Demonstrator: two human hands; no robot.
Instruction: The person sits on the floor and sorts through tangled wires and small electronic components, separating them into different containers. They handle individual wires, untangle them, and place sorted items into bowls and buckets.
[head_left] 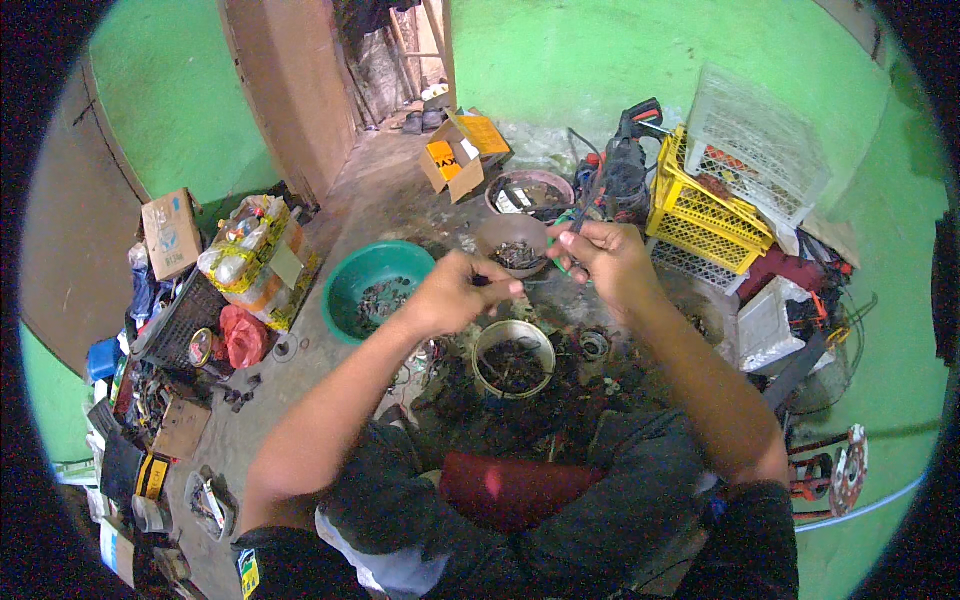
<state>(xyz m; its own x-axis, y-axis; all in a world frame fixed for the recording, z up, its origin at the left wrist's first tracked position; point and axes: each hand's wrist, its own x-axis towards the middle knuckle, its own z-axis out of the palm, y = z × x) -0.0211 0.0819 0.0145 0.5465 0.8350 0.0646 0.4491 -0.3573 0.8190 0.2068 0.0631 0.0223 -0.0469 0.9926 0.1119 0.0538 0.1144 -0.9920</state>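
Both hands were up over the small round tin of dark scrap, and that tin was the centre of everything. The left hand hovered just above and left of the tin, fingers pressed together in a pinch on a small dark part; what kind of part it was, too small to tell. The right hand sat above and right of the tin, fingers curled tight around a green-handled tool, its handle poking out to the upper left of the fist. The two hands were near each other but apart, with a clear gap between them.

Beyond the tin lay a brown bowl holding more dark bits, directly behind the gap between the hands. Farther back from the tin stood another shallow round pan. To the tin's left sat a green basin with scrap in its bottom. Well to the tin's right and back, a yellow crate stood with a white basket tipped on top. Dark scrap littered the floor all around the tin, and the person's knees came in just below it.
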